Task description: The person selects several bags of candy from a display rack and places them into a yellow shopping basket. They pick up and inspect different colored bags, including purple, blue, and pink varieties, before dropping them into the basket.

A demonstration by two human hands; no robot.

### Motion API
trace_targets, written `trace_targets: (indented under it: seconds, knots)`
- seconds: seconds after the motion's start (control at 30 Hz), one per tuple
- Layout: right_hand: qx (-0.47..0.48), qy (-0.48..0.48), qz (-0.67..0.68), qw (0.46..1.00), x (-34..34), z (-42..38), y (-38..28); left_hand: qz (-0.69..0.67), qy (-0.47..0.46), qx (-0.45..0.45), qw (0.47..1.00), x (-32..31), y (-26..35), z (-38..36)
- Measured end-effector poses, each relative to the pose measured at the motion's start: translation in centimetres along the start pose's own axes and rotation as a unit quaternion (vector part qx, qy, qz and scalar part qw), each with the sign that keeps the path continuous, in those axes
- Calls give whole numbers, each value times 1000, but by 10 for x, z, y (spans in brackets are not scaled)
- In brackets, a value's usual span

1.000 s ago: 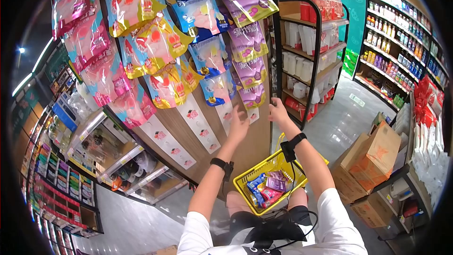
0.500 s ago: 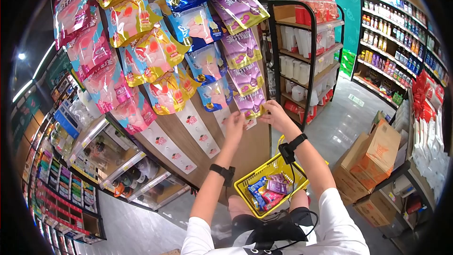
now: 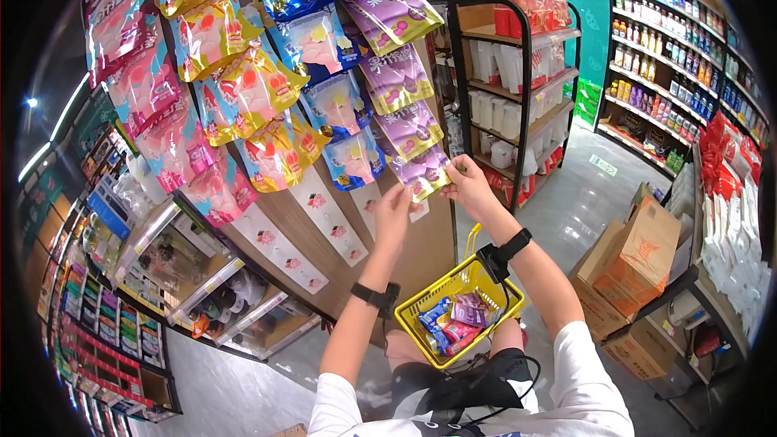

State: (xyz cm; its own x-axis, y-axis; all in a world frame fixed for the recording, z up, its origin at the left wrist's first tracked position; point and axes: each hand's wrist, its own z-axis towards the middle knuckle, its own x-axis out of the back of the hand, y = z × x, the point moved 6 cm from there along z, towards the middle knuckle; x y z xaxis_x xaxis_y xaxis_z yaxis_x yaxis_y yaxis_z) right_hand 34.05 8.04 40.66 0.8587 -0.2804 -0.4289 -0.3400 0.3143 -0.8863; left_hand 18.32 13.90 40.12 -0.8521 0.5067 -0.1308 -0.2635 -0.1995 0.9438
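At the bottom of the rightmost hanging strip is a purple candy bag (image 3: 421,170) with a yellow-green lower edge. My left hand (image 3: 393,212) pinches its lower left side, and my right hand (image 3: 471,188) grips its right edge. The bag is tilted, and its upper part lies under another purple bag (image 3: 411,128). To the left hang strips of blue candy bags (image 3: 354,158), yellow candy bags (image 3: 275,152) and pink candy bags (image 3: 218,193). Below my hands is a yellow shopping basket (image 3: 410,320) holding several small blue, pink and purple packets (image 3: 461,330).
White strips (image 3: 279,249) printed with pink pictures run down the wooden panel. A black-framed rack (image 3: 526,105) with white containers stands to the right. Cardboard boxes (image 3: 638,247) are stacked at the lower right. Glass-fronted shelves (image 3: 202,279) stand at the left.
The view has shifted a little, so the hanging bags sit further left. Both hands stay on the lowest purple candy bag, which now shows more of its front and is tilted outward.
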Motion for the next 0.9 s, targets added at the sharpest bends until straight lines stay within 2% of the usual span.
trace_targets:
  seconds: [0.1, 0.4, 0.5, 0.6, 0.8, 0.9]
  knots:
    - [6, 0, -5, 1000, 4, -1, 2, 77, 4, -11, 997, 1, 11, -4]
    - [9, 28, 42, 999, 14, -14, 1, 92, -14, -91, 991, -13, 16, -8]
    - [17, 27, 44, 999, 18, -16, 1, 140, -26, -105, 984, -19, 23, -13]
    - [22, 13, 53, 998, 17, -19, -3, 84, -29, -99, 991, -20, 24, -16]
    - [28, -16, 51, 998, 8, -27, -14, 82, 1, -121, 989, -12, 28, -24]
    - [11, -24, -8, 1000, 17, -25, 6, 108, 0, -84, 991, 0, 9, -30]
